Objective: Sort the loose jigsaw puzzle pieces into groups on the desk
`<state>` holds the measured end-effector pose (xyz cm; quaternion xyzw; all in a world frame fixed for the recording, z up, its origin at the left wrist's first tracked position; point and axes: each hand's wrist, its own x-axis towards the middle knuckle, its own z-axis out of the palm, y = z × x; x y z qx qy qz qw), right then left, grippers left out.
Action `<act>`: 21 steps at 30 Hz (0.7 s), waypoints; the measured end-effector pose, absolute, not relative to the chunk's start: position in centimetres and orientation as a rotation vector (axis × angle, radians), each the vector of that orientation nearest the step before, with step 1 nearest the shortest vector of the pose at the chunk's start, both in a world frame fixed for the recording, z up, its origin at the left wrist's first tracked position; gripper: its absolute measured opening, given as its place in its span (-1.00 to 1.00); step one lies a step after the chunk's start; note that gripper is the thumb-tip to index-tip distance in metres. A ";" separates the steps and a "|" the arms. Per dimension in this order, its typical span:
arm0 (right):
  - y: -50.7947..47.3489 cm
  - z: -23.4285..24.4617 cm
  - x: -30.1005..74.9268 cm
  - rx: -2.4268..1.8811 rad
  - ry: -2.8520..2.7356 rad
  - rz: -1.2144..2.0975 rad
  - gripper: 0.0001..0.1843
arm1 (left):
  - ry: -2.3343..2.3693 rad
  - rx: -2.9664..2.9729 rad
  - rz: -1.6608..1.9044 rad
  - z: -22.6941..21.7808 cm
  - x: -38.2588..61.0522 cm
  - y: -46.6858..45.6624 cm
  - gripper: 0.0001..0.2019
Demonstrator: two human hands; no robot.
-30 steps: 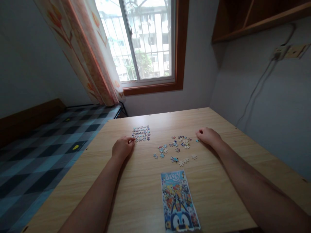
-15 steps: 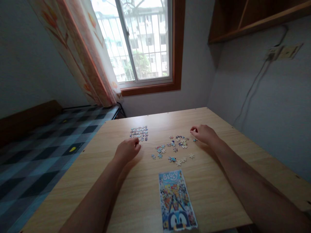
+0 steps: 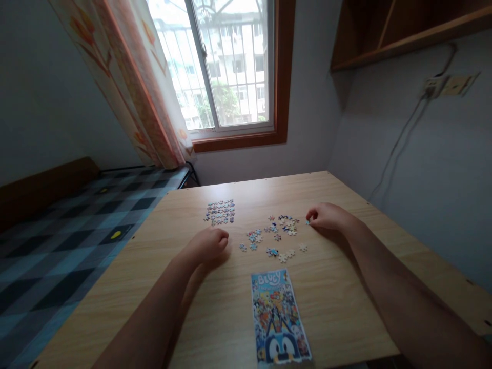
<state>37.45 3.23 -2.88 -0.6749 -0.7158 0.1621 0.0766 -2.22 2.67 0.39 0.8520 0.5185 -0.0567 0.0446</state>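
- The left hand (image 3: 207, 245) is just above or on the table, near side of the puzzle rows, its fingers curled in toward the palm; I cannot tell whether anything is inside them.
- The right hand (image 3: 327, 216) is at the right of the loose pieces, thumb and fingers bent close together, the tips at a small blue piece (image 3: 308, 222); I cannot tell whether they pinch it or only touch it.
- The table (image 3: 215, 318) bears all the puzzle pieces, lying in separate groups.
- The puzzle rows (image 3: 221, 211), a block of pieces set in lines, lie beyond the left hand.
- The loose pieces (image 3: 253, 236) lie scattered between the two hands, some overlapping, some printed side up.
- A few pale pieces (image 3: 283, 258) lie nearer the person, beside a small blue-printed cluster (image 3: 272, 252).
- The picture sheet (image 3: 280, 318), printed with cartoon figures and a large blue dog face, lies flat in front of the pieces; whether it is a card or a flat packet is unclear.
- The wall cabinet (image 3: 423, 43), at upper right, is open-fronted, with a divider between two compartments; their insides are too dark to make out.
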 end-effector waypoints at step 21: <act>2.2 -1.6 35.4 -1.726 -2.204 0.446 -0.87 | 1.533 2.754 0.117 0.7 -2.0 1.8 -0.76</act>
